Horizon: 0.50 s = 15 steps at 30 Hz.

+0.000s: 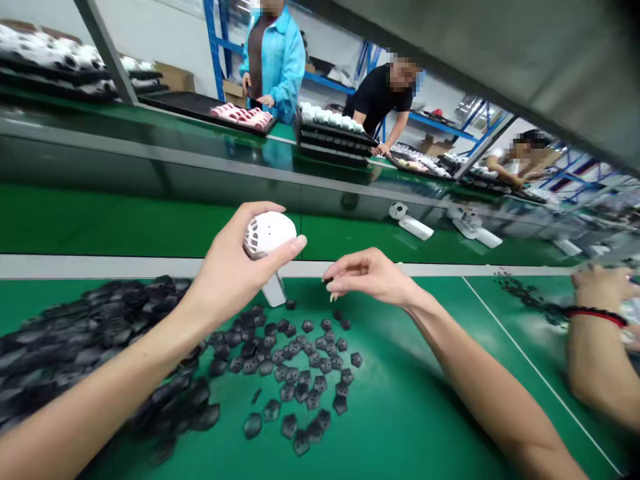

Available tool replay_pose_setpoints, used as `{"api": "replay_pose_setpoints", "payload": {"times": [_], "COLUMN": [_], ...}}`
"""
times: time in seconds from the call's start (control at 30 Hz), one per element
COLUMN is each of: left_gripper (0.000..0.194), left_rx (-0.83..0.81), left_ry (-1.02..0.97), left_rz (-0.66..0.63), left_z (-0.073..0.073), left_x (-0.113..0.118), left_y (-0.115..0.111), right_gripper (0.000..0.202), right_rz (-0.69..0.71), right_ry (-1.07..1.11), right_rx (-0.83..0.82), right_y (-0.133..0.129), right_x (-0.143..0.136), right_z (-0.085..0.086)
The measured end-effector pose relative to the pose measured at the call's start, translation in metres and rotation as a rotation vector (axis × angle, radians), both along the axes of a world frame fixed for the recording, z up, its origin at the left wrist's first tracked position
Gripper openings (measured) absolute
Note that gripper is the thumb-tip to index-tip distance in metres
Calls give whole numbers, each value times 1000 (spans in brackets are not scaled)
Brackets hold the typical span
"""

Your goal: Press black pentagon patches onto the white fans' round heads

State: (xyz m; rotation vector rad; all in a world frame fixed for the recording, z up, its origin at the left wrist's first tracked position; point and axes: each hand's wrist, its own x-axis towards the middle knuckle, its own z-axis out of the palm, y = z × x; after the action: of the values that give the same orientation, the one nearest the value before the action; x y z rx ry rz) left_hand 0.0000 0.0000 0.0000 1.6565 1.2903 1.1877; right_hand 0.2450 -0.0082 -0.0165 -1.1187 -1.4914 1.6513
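My left hand (237,270) is wrapped round a white plastic device (271,232) with a vented round head and a handle pointing down. To its right, my right hand (367,275) pinches a small black piece (329,281) between thumb and fingers, above the green work surface (400,400). Below both hands lie many small black pentagon-shaped pieces (293,373), scattered singly and in clumps. A large heap of black pieces (90,333) spreads over the left side, partly behind my left forearm.
White devices (415,227) lie on the green belt (125,217) beyond the pale edge strip. A co-worker's arm (600,333) reaches in at the right near more black bits (530,293). People stand across the line behind black trays (335,143).
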Motion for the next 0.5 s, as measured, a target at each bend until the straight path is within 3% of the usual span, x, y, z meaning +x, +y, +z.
{"api": "replay_pose_setpoints", "payload": {"times": [0.13,0.23,0.37,0.5], "left_gripper": [66,60,55,53], "left_rx": [19,36,45,46], "left_ry": [-12,-19,-35,-104], "left_rz": [-6,-21,-35,-49], "left_z": [1,0,-4,-9], "left_x": [-1,-4,-9,-12], "left_y": [-1,-1,0,2], "right_gripper": [21,19,20,21], "right_rz": [-40,-147,-266,-297], "right_ry": [-11,22,156,217], "right_rx": [197,408,438,437], "right_y": [-7,-6,0,2], "right_x": [-16,-33,-55,-67], "right_z": [3,9,14,11]}}
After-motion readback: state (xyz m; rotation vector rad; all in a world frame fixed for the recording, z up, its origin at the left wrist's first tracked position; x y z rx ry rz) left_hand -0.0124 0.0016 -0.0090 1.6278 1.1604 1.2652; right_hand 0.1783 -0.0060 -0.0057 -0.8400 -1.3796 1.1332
